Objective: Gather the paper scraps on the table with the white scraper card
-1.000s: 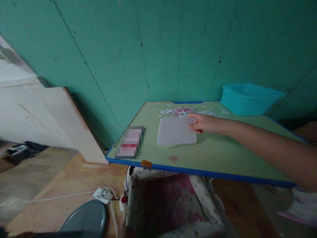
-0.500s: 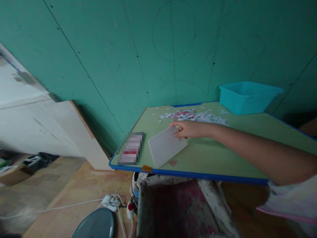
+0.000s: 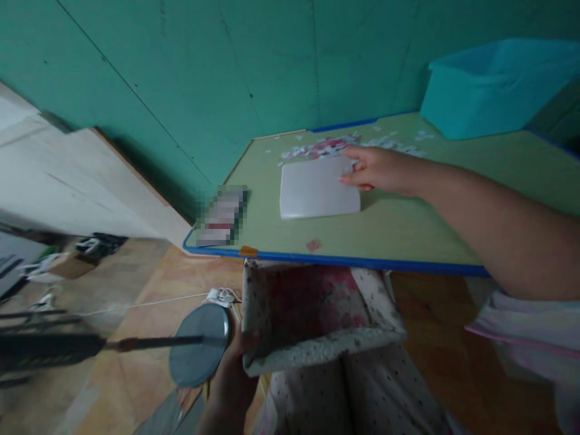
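Note:
My right hand (image 3: 371, 169) pinches the right side of a white flat plastic sheet (image 3: 317, 190), thumb on its front face. The sheet leans upright over the table, its lower edge on or near the surface. Just behind it lies a pile of small white and pink paper pieces (image 3: 312, 147), partly hidden by sheet and hand. My left hand (image 3: 238, 365) grips the left side of a speckled, pink-stained open box (image 3: 324, 350) below the table's front edge; its fingers are partly hidden. A single pink scrap (image 3: 313, 245) lies near that edge.
A turquoise plastic tub (image 3: 480, 96) stands at the table's back right. A blurred-out phone-like object (image 3: 222, 217) lies at the left. The pale table (image 3: 430, 229) has a blue edge. Below are a round grey stool (image 3: 199, 344), a power strip (image 3: 222, 296) and a cable.
The view has tipped downward. My right hand has shifted the sheet back from the front edge towards the paper pile and levelled it. My left hand has come into view on the box.

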A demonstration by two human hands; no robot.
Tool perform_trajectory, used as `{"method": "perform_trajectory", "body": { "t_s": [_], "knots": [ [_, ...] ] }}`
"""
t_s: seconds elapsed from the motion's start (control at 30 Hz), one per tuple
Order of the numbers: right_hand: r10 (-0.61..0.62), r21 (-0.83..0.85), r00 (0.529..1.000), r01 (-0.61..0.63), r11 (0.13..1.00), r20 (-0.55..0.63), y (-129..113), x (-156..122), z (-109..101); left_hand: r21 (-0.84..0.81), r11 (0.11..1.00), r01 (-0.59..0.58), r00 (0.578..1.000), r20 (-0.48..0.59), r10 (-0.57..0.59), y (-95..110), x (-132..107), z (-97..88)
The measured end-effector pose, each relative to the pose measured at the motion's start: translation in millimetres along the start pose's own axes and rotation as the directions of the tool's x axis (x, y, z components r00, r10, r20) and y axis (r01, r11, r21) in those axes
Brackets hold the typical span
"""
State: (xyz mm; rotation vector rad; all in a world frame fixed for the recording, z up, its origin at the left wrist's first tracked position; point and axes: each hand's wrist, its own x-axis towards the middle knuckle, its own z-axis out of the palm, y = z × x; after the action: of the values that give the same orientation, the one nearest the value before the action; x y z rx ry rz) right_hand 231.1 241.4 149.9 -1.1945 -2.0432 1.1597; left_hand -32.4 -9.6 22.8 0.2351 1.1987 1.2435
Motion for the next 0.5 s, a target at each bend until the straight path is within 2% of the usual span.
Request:
{"method": "perform_trajectory", "body": {
  "t_s": [0.17,0.3,0.5],
  "knots": [
    [0.019,0.048,1.0,-0.018,0.999,-0.006,6,0,10,-0.07,0.997,-0.03,0.999,-0.029,0.028,-2,1,21.3],
    [-0.011,-0.03,1.0,0.011,0.999,0.015,6,0,15,-0.048,0.998,-0.042,0.999,-0.007,0.041,-4,7,22.3],
    [0.027,-0.139,0.995,-0.013,0.99,0.094,-2,-7,15,-0.029,0.999,-0.014,1.0,-0.004,0.014,-3,4,23.0]
  ]
}}
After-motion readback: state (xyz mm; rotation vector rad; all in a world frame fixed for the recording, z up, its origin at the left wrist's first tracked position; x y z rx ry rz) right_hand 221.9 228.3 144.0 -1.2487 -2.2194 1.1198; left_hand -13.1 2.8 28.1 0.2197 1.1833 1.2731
